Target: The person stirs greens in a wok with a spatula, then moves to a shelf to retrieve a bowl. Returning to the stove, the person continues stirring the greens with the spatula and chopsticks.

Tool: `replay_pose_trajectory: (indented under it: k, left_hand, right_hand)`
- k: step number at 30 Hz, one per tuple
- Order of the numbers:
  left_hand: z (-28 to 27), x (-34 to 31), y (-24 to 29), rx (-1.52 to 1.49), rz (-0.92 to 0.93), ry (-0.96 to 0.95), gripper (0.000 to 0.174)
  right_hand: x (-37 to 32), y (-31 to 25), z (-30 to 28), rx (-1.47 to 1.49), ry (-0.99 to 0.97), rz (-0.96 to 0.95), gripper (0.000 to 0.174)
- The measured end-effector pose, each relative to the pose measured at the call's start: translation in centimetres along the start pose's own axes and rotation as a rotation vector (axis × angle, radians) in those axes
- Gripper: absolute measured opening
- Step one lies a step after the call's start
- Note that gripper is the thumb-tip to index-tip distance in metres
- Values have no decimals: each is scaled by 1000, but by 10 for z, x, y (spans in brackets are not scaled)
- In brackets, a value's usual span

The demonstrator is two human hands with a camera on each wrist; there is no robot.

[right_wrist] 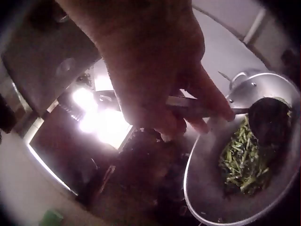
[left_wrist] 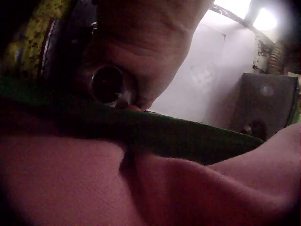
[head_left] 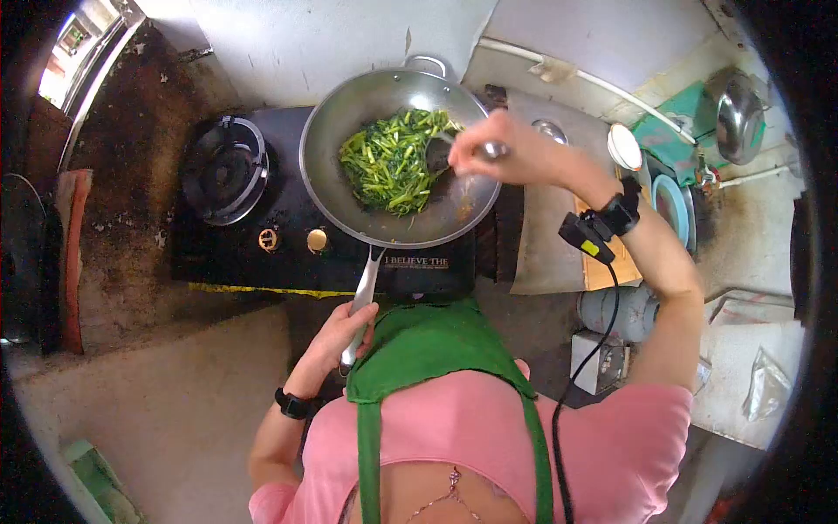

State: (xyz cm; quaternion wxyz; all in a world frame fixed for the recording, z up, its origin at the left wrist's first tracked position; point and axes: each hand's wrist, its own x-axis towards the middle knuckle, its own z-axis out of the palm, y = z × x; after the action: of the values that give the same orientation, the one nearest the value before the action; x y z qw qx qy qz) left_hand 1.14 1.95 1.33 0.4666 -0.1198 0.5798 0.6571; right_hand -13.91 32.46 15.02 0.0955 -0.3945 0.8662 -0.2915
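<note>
A large steel wok (head_left: 325, 179) sits on the black stove, with chopped leafy greens (head_left: 391, 162) heaped in its middle. My left hand (head_left: 339, 334) grips the wok's long handle (head_left: 367, 281) near its lower end, close to the green apron. In the left wrist view the round end of that handle (left_wrist: 107, 85) pokes out of the fist. Over the wok's right side, my right hand (head_left: 517, 147) holds a ladle by its handle (right_wrist: 181, 106). The dark rounded ladle head (right_wrist: 266, 123) overlaps the edge of the greens.
Left of the wok is a second burner (head_left: 225, 170), with two knobs (head_left: 317, 240) along the stove front. A counter (head_left: 559, 236) at right bears a white bowl (head_left: 623, 146) and a blue basin (head_left: 670, 210). The wall rises behind the wok. A black cable (head_left: 594, 349) hangs from the right wrist.
</note>
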Motion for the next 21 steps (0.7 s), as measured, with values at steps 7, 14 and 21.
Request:
replay_pose_trajectory:
  k: [7, 14, 21]
  left_hand:
    - [-1, 1, -4, -38, 11, -16, 30]
    - [1, -2, -2, -75, 35, -2, 27]
    - [-2, 0, -3, -5, 64, -47, 29]
  right_hand:
    - [54, -13, -9, -311, 255, 305, 28]
    - [90, 17, 30, -153, 338, 285, 28]
    - [71, 9, 17, -485, 237, 205, 18]
